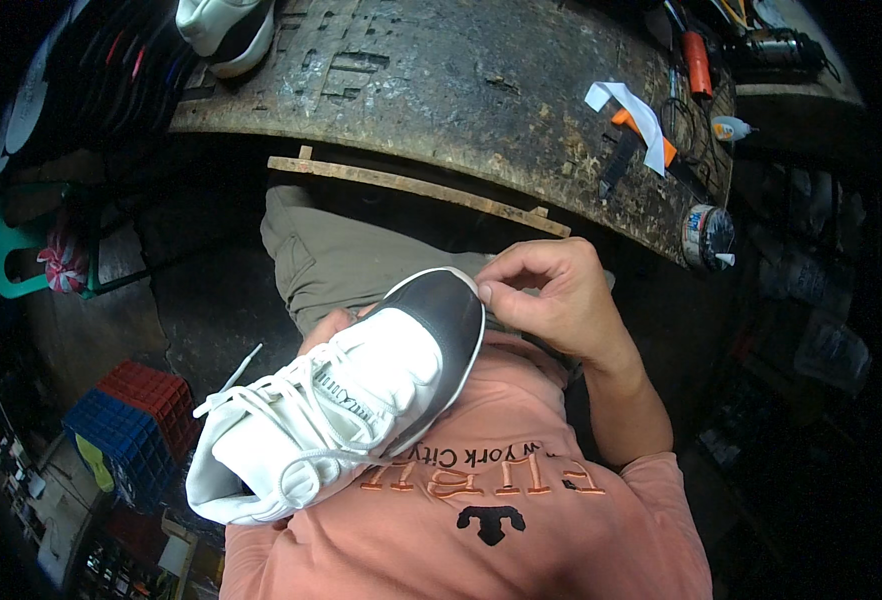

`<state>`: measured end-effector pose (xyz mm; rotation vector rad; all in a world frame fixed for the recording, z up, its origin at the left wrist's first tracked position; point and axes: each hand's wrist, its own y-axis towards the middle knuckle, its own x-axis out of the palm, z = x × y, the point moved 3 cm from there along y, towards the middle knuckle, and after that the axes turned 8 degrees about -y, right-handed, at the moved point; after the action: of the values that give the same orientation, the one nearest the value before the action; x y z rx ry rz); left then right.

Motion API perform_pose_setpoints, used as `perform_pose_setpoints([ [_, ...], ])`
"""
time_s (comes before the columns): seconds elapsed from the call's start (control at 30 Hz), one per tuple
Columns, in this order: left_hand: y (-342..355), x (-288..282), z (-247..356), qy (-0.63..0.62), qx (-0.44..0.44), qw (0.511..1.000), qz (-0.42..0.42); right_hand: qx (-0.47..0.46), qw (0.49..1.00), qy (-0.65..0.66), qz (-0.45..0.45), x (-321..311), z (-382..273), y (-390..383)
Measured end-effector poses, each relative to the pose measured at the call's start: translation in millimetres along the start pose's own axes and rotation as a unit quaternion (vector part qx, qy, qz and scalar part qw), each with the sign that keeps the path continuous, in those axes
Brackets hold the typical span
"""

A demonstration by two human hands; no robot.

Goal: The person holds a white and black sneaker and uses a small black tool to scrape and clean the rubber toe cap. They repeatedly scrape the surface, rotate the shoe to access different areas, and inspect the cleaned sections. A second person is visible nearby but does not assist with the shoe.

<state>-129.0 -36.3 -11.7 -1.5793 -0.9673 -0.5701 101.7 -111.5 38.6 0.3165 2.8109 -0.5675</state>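
We hold the shoe near, short of the tabletop, left hand gripping beneath, right hand pinching its toe edge; likely light, soft-topped, best held by the sole

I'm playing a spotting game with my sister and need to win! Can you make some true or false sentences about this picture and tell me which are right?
1. The right hand has fingertips at the toe of the held shoe. True.
2. The laces are black. False: they are white.
3. Another shoe is on the workbench. True.
4. The left hand is in full view. False: most of it is hidden behind the held shoe.
5. A blue crate is next to a red crate. True.
6. The held shoe lies on the workbench. False: it is held in front of the person's shirt.
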Motion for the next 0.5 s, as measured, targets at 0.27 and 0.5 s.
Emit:
perform_pose_setpoints([
  [0.27, 0.5, 0.3, -0.8, 0.0, -0.005, 1.0, -0.005, 0.0, 1.0, 0.0, -0.015, -3.0, -0.1, -1.8],
  [0.5, 1.4, 2.0, -1.3, -0.001, -0.006, 1.0, -0.007, -0.013, 1.0, -0.002, -0.009, -2.8, 0.8, -0.6],
])
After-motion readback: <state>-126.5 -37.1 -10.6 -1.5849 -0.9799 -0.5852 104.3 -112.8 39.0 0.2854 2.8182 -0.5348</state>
